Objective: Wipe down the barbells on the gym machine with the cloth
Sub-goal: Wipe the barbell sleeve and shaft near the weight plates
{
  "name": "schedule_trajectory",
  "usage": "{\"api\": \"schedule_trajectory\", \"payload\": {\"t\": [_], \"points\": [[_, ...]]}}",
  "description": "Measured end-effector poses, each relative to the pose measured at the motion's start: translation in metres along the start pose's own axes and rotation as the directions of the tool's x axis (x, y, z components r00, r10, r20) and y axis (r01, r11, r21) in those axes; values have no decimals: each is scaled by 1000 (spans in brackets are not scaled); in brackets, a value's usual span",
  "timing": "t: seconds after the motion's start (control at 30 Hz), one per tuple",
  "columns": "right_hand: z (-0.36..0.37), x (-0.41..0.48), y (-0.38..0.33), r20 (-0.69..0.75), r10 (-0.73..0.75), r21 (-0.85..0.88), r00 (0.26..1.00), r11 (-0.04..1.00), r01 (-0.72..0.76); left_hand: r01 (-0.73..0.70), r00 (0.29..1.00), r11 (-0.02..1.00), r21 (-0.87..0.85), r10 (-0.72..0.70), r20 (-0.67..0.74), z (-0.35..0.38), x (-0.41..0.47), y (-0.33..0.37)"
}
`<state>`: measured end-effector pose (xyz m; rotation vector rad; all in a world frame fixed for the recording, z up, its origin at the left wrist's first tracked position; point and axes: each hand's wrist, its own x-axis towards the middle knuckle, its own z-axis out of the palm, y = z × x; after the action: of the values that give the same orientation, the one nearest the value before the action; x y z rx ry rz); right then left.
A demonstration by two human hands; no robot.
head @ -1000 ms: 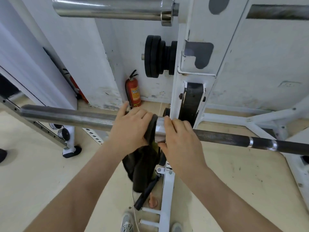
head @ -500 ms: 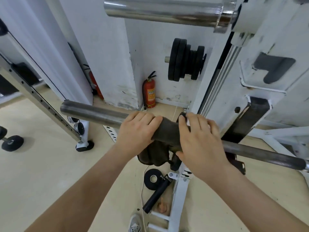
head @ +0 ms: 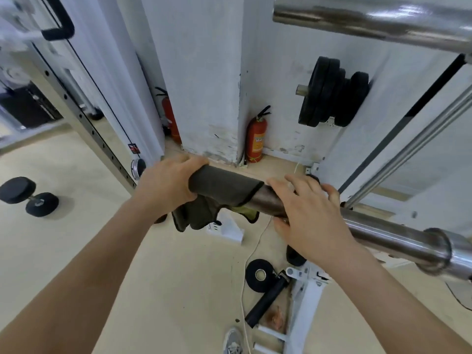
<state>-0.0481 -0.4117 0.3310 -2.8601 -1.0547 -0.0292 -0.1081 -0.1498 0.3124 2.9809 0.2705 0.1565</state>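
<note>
**Cloth Wrapped at the Barbell's End**

Taking the red fire extinguisher [head: 256,139] at the wall's foot as the marker, a dumbbell [head: 28,196] lay on the floor far to its left. Nearer, below and left of the extinguisher, the left hand [head: 167,183] had its fingers [head: 190,162] closed around the dark cloth [head: 222,185], which was wrapped over the end of the lower barbell [head: 383,231], a loose fold hanging beneath. Directly below the extinguisher a short bare stretch of sleeve showed past the cloth's edge. Below and to its right, the right hand [head: 309,215] lay curled over the bare sleeve, steadying it; whether it gripped tightly could not be told. Further right, the barbell ran to its collar. A second, shiny barbell [head: 370,19] hung high above and right of the extinguisher, untouched.

The step in hand appeared to be wiping the lower sleeve, with the cloth at its outer end. The next move would probably call for drawing the cloth along the bar toward the collar, the right hand giving way.
</note>
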Motion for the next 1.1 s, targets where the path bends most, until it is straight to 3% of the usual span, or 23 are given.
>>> {"api": "schedule_trajectory", "payload": {"t": [0.07, 0.17, 0.23, 0.3, 0.33, 0.37, 0.4, 0.43, 0.47, 0.5, 0.57, 0.63, 0.67, 0.7, 0.73, 0.8, 0.83, 0.9, 0.93, 1.0, 1.03, 1.07, 1.1], "points": [[0, 0, -6, -22, 39, 80, 999, 996, -37, 179, 982, 979, -95, -172, 81, -14, -7, -22], [-4, -4, -21, -49, 61, 318, 997, 947, -42, 343, 930, 884, -318, -366, -14, -43, -21, -35], [-12, -7, -34, 31, 19, 435, 999, 900, -31, 325, 892, 672, -665, -451, -19, -68, -32, -19], [-28, -10, -54, 145, -97, 591, 985, 806, -8, 229, 916, 366, -902, -394, 72, -90, -43, 11], [-38, -9, -67, 171, -177, 728, 969, 686, -3, 187, 948, 231, -955, -298, 114, -97, -48, 25], [-46, -7, -79, 119, -264, 867, 957, 497, 29, 157, 977, 92, -983, -160, 141, -103, -52, 39], [-48, -5, -88, 1, -278, 951, 960, 297, 85, 149, 989, -32, -988, -5, 150, -109, -55, 49], [-48, -4, -93, -94, -162, 980, 982, 158, 120, 135, 983, -99, -986, 137, 121, -112, -56, 55], [-49, -2, -95, -129, 10, 989, 992, 78, 128, 94, 975, -86, -992, 207, 75, -116, -55, 57], [-53, 0, -92, -145, 181, 989, 973, 50, 139, 34, 981, 3, -999, 190, 34, -119, -51, 56], [-62, 1, -76, -202, 412, 979, 888, 73, 189, -54, 996, 391, -919, -45, -78, -108, -37, 44], [-78, -3, -51, -249, 457, 968, 854, 134, 210, 3, 972, 750, -661, -156, -173, -77, -17, 23], [-84, -4, -42, -258, 414, 961, 873, 201, 189, 44, 982, 833, -551, -138, -131, -56, -9, 14], [-83, -3, -37, -238, 356, 941, 904, 313, 125, 73, 991, 861, -503, -118, -59, -33, -1, 6], [-75, 1, -35, -189, 300, 870, 935, 492, 19, 93, 994, 853, -514, -112, -6, -11, 4, -1], [-44, 15, -46, -54, 240, 473, 969, 861, -187, 120, 987, 763, -635, -163, -10, 19, 11, -5], [-24, 20, -55, -15, 228, 218, 974, 951, -219, 140, 976, 722, -677, -215, -28, 26, 13, -4], [6, 32, -75, -13, 182, -83, 983, 980, -182, 261, 951, 691, -674, -305, 55, 24, 21, 0], [9, 38, -77, -34, 153, -107, 988, 982, -156, 368, 926, 686, -628, -334, 177, 17, 27, 3], [0, 44, -60, -25, 108, -96, 994, 989, -110, 571, 812, 645, -507, -351, 467, 1, 40, 7], [-3, 41, -43, -14, 111, -99, 994, 989, -112, 615, 765, 638, -464, -341, 546, -7, 44, 6], [-8, 36, -23, -8, 153, -101, 988, 983, -153, 605, 762, 659, -447, -317, 565, -12, 49, 4], [-12, 27, 0, 11, 234, -110, 972, 967, -231, 529, 817, 702, -476, -270, 510, -12, 51, 1]]}}
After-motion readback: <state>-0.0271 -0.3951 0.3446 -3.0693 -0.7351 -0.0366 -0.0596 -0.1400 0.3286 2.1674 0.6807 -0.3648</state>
